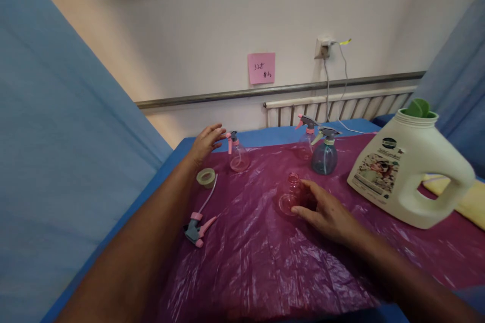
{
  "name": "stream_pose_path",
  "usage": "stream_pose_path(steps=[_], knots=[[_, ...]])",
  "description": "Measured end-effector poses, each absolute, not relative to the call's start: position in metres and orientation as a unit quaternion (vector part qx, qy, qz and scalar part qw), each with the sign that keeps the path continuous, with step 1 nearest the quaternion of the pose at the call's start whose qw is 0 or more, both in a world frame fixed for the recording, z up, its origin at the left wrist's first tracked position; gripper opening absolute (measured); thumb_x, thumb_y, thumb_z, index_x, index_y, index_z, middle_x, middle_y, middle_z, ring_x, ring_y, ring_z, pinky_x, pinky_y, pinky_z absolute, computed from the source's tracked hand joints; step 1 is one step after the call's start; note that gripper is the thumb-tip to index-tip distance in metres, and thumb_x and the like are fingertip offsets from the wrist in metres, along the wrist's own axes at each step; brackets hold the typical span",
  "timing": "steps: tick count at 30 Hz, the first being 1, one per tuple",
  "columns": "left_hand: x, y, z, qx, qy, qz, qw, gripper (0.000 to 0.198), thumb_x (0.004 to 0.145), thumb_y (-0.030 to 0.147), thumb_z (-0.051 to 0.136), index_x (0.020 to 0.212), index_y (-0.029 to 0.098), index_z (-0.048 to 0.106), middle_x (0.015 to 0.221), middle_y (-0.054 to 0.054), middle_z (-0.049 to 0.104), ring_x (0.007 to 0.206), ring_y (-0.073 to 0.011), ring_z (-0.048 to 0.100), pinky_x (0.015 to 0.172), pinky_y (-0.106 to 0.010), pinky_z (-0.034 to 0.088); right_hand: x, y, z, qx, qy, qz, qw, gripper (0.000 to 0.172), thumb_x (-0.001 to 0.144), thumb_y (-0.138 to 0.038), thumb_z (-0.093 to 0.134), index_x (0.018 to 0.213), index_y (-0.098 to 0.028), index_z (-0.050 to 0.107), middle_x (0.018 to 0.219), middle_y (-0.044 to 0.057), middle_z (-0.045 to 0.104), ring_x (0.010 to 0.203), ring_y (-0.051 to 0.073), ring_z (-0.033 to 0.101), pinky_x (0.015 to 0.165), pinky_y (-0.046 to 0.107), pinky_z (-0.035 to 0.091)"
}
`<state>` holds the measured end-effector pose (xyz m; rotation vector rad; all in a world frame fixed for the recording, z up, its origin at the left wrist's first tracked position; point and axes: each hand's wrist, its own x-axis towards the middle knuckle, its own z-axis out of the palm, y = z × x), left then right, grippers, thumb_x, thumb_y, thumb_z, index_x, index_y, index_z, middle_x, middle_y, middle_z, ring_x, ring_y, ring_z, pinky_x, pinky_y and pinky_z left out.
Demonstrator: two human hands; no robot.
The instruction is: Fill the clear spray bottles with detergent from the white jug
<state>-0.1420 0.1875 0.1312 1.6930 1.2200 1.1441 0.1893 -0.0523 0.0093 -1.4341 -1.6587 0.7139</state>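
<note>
My right hand [326,212] has its thumb and fingers around a clear pink bottle [290,198] with an uncovered neck, standing on the purple sheet. My left hand [208,142] is raised with fingers apart, holding nothing, just left of a pink spray bottle [238,157] with its trigger head on. Whether the fingertips touch that trigger is hard to see. Below my left hand lies a roll of tape [205,182]. A loose grey and pink spray head [194,232] with a thin tube lies beside my left forearm.
Behind my right hand stand a blue-green spray bottle [325,158] and another pink one [305,145]. A large cream jug [401,166] with green leaves in its mouth is at the right, near a yellow cloth [473,202]. Blue curtains [76,136] hang on both sides.
</note>
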Motion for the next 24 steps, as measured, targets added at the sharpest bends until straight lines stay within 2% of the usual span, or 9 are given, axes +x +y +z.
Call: stream_pose_path(steps=[3, 5, 7, 9, 12, 15, 17, 20, 24], knots=[[-0.128, 0.181, 0.138, 0.728, 0.497, 0.411, 0.233, 0.078, 0.082, 0.059, 0.082, 0.148, 0.02, 0.065, 0.142, -0.015, 0.073, 0.125, -0.0315, 0.072, 0.109, -0.047, 0.055, 0.188, -0.05, 0.01, -0.575, -0.645, 0.281, 0.418, 0.063, 0.095, -0.053, 0.076, 0.15, -0.028, 0.057, 0.143, 0.012, 0.073, 0.123, 0.033, 0.074, 0.107, 0.054, 0.059], [-0.122, 0.178, 0.14, 0.763, 0.5, 0.369, 0.179, 0.069, 0.081, 0.052, 0.083, 0.142, 0.021, 0.071, 0.13, -0.013, 0.078, 0.118, -0.0302, 0.073, 0.106, -0.044, 0.056, 0.188, -0.049, 0.012, -0.576, -0.644, 0.277, 0.42, 0.053, 0.098, -0.052, 0.071, 0.143, -0.027, 0.062, 0.14, 0.012, 0.074, 0.121, 0.032, 0.075, 0.106, 0.052, 0.06], [-0.121, 0.178, 0.141, 0.771, 0.5, 0.353, 0.173, 0.057, 0.085, 0.046, 0.079, 0.136, 0.021, 0.075, 0.118, -0.01, 0.08, 0.109, -0.0282, 0.074, 0.1, -0.041, 0.057, 0.188, -0.049, 0.013, -0.581, -0.647, 0.268, 0.415, 0.048, 0.098, -0.051, 0.069, 0.139, -0.026, 0.064, 0.138, 0.012, 0.075, 0.121, 0.032, 0.075, 0.107, 0.054, 0.06], [-0.122, 0.179, 0.14, 0.767, 0.504, 0.357, 0.171, 0.052, 0.087, 0.041, 0.075, 0.135, 0.02, 0.077, 0.11, -0.009, 0.08, 0.102, -0.0265, 0.074, 0.094, -0.038, 0.056, 0.186, -0.049, 0.015, -0.59, -0.646, 0.254, 0.412, 0.056, 0.096, -0.052, 0.072, 0.145, -0.027, 0.061, 0.145, 0.014, 0.072, 0.129, 0.035, 0.072, 0.113, 0.057, 0.056], [-0.123, 0.182, 0.138, 0.764, 0.507, 0.361, 0.17, 0.05, 0.087, 0.038, 0.073, 0.134, 0.02, 0.077, 0.105, -0.007, 0.078, 0.094, -0.0233, 0.072, 0.089, -0.036, 0.055, 0.178, -0.043, 0.024, -0.605, -0.636, 0.236, 0.417, 0.081, 0.089, -0.056, 0.078, 0.159, -0.026, 0.049, 0.163, 0.017, 0.06, 0.149, 0.037, 0.059, 0.125, 0.06, 0.046], [-0.122, 0.184, 0.135, 0.762, 0.507, 0.365, 0.172, 0.048, 0.089, 0.037, 0.071, 0.133, 0.021, 0.078, 0.1, -0.005, 0.076, 0.084, -0.0203, 0.069, 0.085, -0.034, 0.054, 0.162, -0.029, 0.035, -0.628, -0.611, 0.239, 0.418, 0.1, 0.082, -0.059, 0.083, 0.165, -0.022, 0.042, 0.17, 0.02, 0.052, 0.156, 0.039, 0.052, 0.128, 0.059, 0.042], [-0.121, 0.185, 0.135, 0.761, 0.507, 0.366, 0.174, 0.048, 0.09, 0.037, 0.07, 0.134, 0.021, 0.078, 0.097, -0.005, 0.075, 0.08, -0.02, 0.067, 0.083, -0.035, 0.053, 0.152, -0.021, 0.043, -0.63, -0.612, 0.253, 0.406, 0.096, 0.08, -0.056, 0.085, 0.161, -0.021, 0.047, 0.164, 0.02, 0.059, 0.149, 0.04, 0.059, 0.124, 0.058, 0.047], [-0.121, 0.187, 0.139, 0.765, 0.502, 0.359, 0.182, 0.047, 0.089, 0.034, 0.07, 0.133, 0.02, 0.079, 0.097, -0.006, 0.077, 0.082, -0.022, 0.068, 0.086, -0.037, 0.054, 0.146, -0.018, 0.049, -0.616, -0.628, 0.268, 0.394, 0.074, 0.082, -0.048, 0.084, 0.147, -0.022, 0.061, 0.145, 0.015, 0.073, 0.132, 0.037, 0.071, 0.115, 0.055, 0.054], [-0.122, 0.189, 0.146, 0.773, 0.499, 0.347, 0.182, 0.043, 0.087, 0.027, 0.071, 0.127, 0.019, 0.081, 0.1, -0.007, 0.079, 0.09, -0.0248, 0.07, 0.091, -0.039, 0.056, 0.155, -0.025, 0.049, -0.627, -0.613, 0.253, 0.409, 0.07, 0.085, -0.05, 0.082, 0.145, -0.022, 0.06, 0.139, 0.015, 0.076, 0.127, 0.037, 0.072, 0.111, 0.055, 0.055]])
